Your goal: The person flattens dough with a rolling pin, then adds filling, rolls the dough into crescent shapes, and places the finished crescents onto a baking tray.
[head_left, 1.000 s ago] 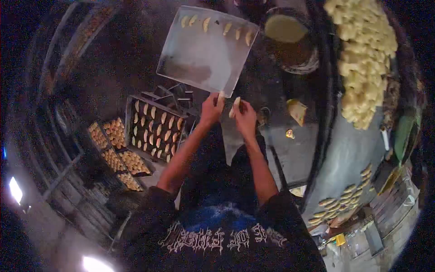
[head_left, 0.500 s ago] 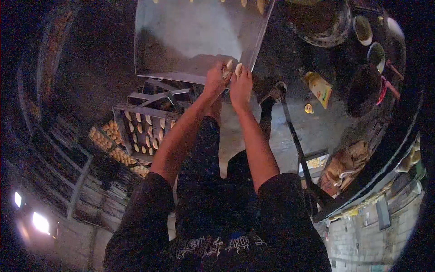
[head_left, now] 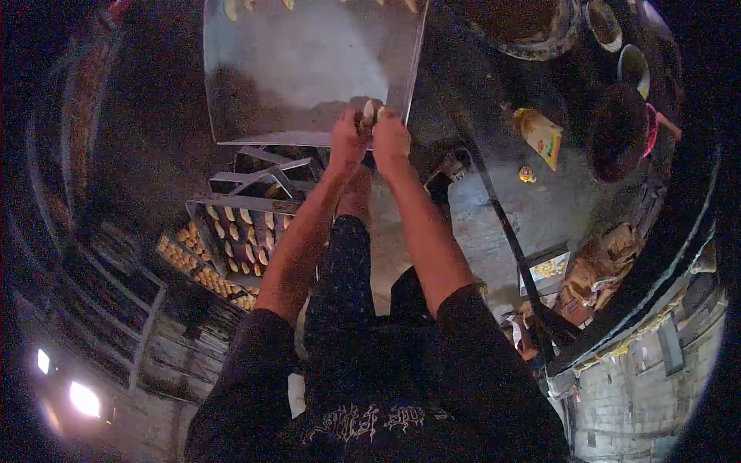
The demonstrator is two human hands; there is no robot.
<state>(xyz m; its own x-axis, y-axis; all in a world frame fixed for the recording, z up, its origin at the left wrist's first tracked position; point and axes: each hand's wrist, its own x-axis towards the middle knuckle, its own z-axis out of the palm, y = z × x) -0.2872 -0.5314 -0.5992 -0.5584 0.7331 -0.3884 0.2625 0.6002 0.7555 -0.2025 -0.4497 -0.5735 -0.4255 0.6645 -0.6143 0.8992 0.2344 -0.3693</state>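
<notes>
Both my hands are close together over the lower right corner of a large metal tray (head_left: 270,92). My left hand (head_left: 349,140) has its fingers wrapped around a pale elongated dough piece (head_left: 368,112). Beside it, my right hand (head_left: 392,139) is closed on another pale dough piece (head_left: 381,114), of which only a small part shows. A few more dough pieces (head_left: 231,9) lie along the tray's far edge.
Below the tray on the left is a crossed metal stand (head_left: 274,174). Near it, another tray (head_left: 218,255) holds rows of dough pieces. A yellow bag (head_left: 538,139), a dark bar (head_left: 498,204) and round containers (head_left: 634,69) are on the right.
The view has shifted, and the tray and my hands now appear further left. More of the dough pieces at the tray's far edge shows. My hands still hold dough pieces.
</notes>
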